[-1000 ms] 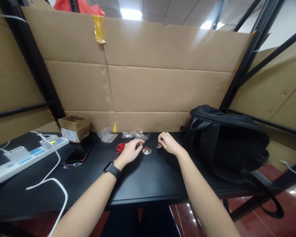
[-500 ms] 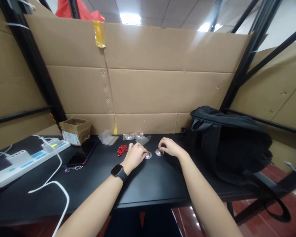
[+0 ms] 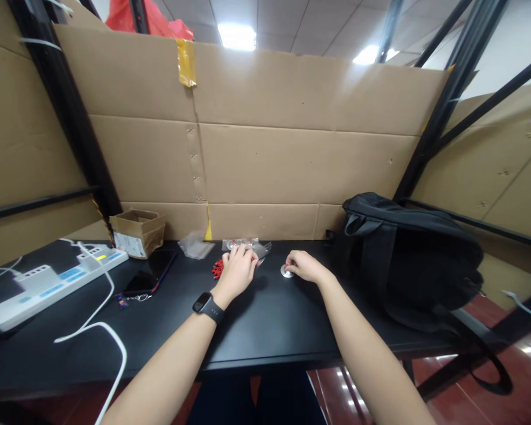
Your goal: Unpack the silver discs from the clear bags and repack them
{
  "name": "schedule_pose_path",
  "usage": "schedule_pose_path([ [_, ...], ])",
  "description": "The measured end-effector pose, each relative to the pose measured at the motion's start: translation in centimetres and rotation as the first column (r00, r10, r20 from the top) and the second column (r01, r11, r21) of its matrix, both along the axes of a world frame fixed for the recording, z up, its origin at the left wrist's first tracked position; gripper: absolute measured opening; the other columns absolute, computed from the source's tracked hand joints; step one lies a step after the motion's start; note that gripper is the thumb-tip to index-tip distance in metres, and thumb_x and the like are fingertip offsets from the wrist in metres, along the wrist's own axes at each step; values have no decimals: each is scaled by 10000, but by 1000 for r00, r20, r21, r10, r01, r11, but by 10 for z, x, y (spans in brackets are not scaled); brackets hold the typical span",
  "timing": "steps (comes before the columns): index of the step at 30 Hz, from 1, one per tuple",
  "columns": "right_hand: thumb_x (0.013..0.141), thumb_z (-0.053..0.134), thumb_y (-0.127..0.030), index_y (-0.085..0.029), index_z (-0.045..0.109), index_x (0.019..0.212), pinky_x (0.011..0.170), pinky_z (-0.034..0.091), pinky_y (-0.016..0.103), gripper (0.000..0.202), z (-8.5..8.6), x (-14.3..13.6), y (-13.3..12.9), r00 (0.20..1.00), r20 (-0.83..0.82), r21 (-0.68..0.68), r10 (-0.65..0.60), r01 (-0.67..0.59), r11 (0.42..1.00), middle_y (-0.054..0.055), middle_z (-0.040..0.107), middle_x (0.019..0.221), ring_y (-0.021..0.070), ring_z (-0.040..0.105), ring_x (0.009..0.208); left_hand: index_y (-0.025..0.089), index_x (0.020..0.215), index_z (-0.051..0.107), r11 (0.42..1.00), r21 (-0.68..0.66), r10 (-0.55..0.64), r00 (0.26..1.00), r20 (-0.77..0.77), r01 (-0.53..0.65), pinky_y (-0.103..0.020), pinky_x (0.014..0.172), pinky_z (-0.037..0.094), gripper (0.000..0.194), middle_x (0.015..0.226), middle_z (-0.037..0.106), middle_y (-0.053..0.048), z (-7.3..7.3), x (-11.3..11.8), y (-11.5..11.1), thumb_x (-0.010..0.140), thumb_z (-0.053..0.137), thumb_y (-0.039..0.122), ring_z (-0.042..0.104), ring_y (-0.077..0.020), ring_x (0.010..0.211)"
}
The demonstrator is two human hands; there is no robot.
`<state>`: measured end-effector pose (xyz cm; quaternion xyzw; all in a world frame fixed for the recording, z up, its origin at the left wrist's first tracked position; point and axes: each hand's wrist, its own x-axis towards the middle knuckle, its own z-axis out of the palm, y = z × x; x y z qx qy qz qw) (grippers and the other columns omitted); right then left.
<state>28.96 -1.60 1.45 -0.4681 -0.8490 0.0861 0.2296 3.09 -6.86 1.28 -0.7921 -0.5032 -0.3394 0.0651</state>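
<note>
My left hand [image 3: 239,268], with a black watch on its wrist, is closed on a small clear disc with a red part, raised a little above the black table [image 3: 265,330]. Beside and partly behind it lies a pile of red pieces [image 3: 218,270]. My right hand [image 3: 304,265] pinches the red part of a second clear disc [image 3: 286,271], which rests on the table. Clear plastic packets [image 3: 245,242] lie behind my left hand, partly covered by it.
A clear bag [image 3: 195,246], an open cardboard box [image 3: 139,231], a phone [image 3: 149,273] and a white power strip [image 3: 53,289] with cables are at the left. A black backpack [image 3: 416,260] stands at the right. Cardboard panels [image 3: 265,165] close off the back.
My left hand has lifted its disc off the table and moved it slightly back and left, partly covering the red pile. My right hand stays at its disc, its fingers closer together.
</note>
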Motion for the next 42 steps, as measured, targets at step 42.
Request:
schedule_pose_path([
  [42,983,476,-342,-218,555,925,819,469,305,158,4,-95,-37,674,-719,244,171,14,970,77,555,1102,208,564,1029,187,860,712,958,-131,-70,653,754,254,-347,953,453,244,1000,683,-83,-23,14,30,902,570,380,608,-222,1002],
])
